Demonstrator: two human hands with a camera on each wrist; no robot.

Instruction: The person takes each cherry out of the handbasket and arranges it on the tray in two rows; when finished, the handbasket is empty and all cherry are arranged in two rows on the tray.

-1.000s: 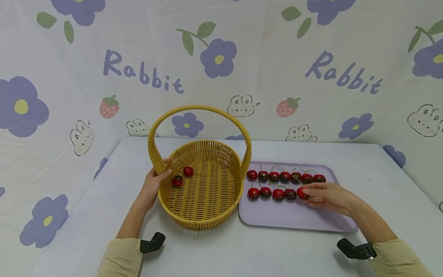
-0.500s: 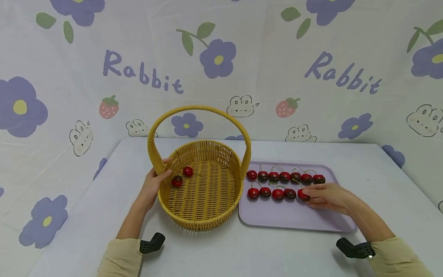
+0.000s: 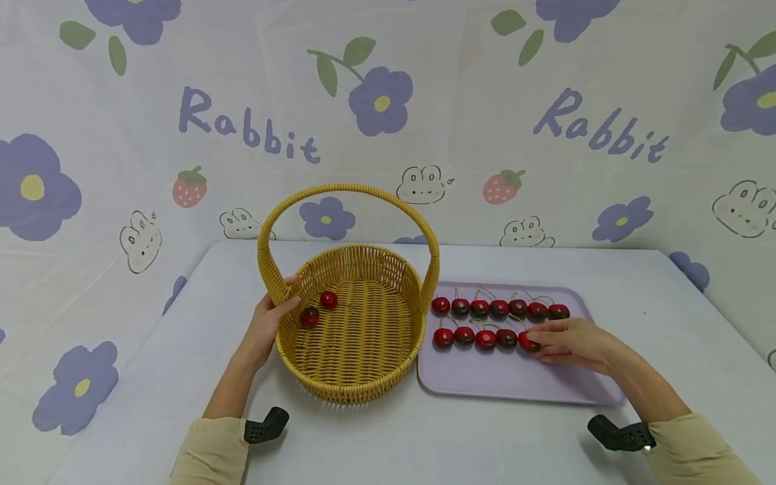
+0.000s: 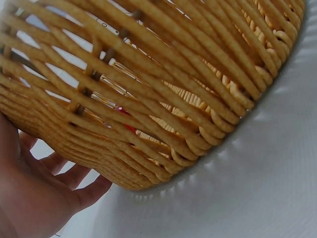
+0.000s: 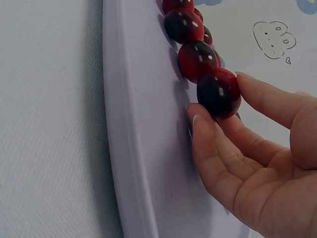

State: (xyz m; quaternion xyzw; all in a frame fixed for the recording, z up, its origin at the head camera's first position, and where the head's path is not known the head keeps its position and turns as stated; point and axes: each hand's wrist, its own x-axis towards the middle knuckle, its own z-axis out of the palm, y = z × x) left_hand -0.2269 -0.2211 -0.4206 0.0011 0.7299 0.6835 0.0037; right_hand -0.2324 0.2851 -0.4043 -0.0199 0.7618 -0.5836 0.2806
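Note:
My left hand (image 3: pixel 262 330) grips the side of a yellow woven basket (image 3: pixel 351 391) where the tall handle meets the rim. In the left wrist view the fingers (image 4: pixel 91 193) curl against the outside of the weave. Two cherries (image 3: pixel 329 300) lie inside the basket, near its left wall. My right hand (image 3: pixel 576 345) pinches a dark red cherry (image 5: pixel 219 93) between thumb and fingertips, at the right end of the front row on a lilac tray (image 3: pixel 485 384). Beside it in that row sits another cherry (image 3: pixel 506 339), close against it.
Behind the front row runs a second row of several stemmed cherries (image 3: pixel 499 308) on the tray. The basket's right side stands right by the tray's left edge. A white cloth covers the table (image 3: pixel 436 444), and a printed curtain (image 3: pixel 461 101) rises behind it.
The pinched cherry has shifted slightly left, closing the small gap to its neighbour, with my right hand following. My left hand and the basket stay as they were.

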